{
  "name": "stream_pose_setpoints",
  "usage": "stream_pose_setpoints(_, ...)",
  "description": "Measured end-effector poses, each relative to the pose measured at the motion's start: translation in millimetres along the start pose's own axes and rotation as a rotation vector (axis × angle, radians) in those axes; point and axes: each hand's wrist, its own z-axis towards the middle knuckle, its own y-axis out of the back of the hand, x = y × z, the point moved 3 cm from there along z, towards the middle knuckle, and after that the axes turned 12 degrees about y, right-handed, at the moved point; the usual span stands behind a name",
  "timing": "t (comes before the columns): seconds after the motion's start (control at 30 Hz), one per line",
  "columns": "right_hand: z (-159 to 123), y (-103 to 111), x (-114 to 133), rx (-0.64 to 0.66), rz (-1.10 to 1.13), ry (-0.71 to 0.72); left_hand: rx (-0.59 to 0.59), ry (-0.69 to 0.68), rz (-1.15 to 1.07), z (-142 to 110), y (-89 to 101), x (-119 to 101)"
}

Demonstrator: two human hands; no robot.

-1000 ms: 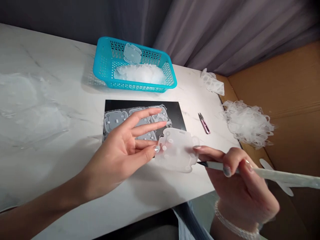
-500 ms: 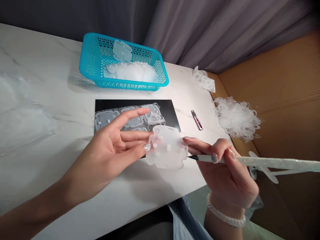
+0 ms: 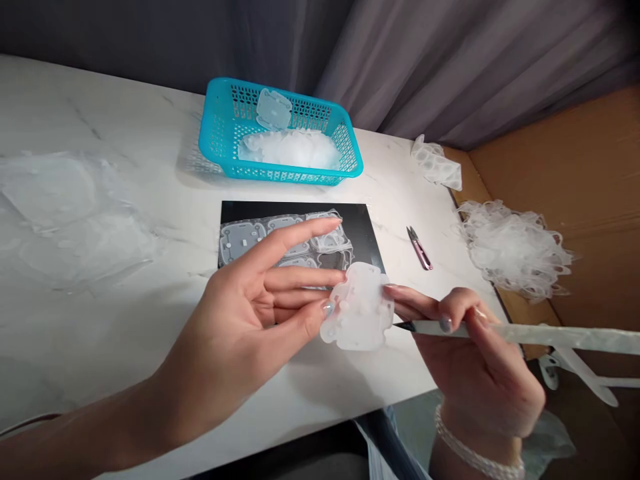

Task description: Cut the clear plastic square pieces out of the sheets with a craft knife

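A frosted, translucent, soft-looking pad (image 3: 361, 310) with notched edges and small raised spots is held above the table. My left hand (image 3: 260, 320) pinches its left edge between thumb and fingers, the index finger stretched out beyond. My right hand (image 3: 475, 353) grips a slim pearly-white, pen-like tool (image 3: 550, 335), its dark pointed tip close to the pad's right edge. Fingertips of that hand also touch the pad's right side. Behind my left hand lies a black mat (image 3: 357, 220) bearing a clear moulded sheet (image 3: 243, 240) of similar pads, partly hidden.
A blue basket (image 3: 280, 175) at the back holds a heap of frosted pieces. Small thread snips (image 3: 419, 248) lie right of the mat. Clear scraps (image 3: 515, 250) are piled by a cardboard panel (image 3: 565, 160). Clear plastic sheets (image 3: 75, 213) cover the table's left.
The whole view has shifted, so the table, basket and hands appear farther right. The pad has turned and tilted slightly between my hands. Both hands keep their holds.
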Motion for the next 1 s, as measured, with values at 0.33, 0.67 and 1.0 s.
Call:
stream_pose_setpoints(0.33,-2.0,-5.0,6.8,0.016,0.034,0.045,-0.011,-0.066,-0.049,9.9,3.6,3.7)
stream_pose_setpoints(0.67,-4.0,-7.5,9.2,0.083,0.020,0.045,-0.046,-0.073,0.014,22.0,9.4,16.6)
stream_pose_setpoints(1.0,-7.0,-7.8,11.5,0.086,0.016,0.036,-0.022,-0.062,-0.050,20.1,8.9,17.1)
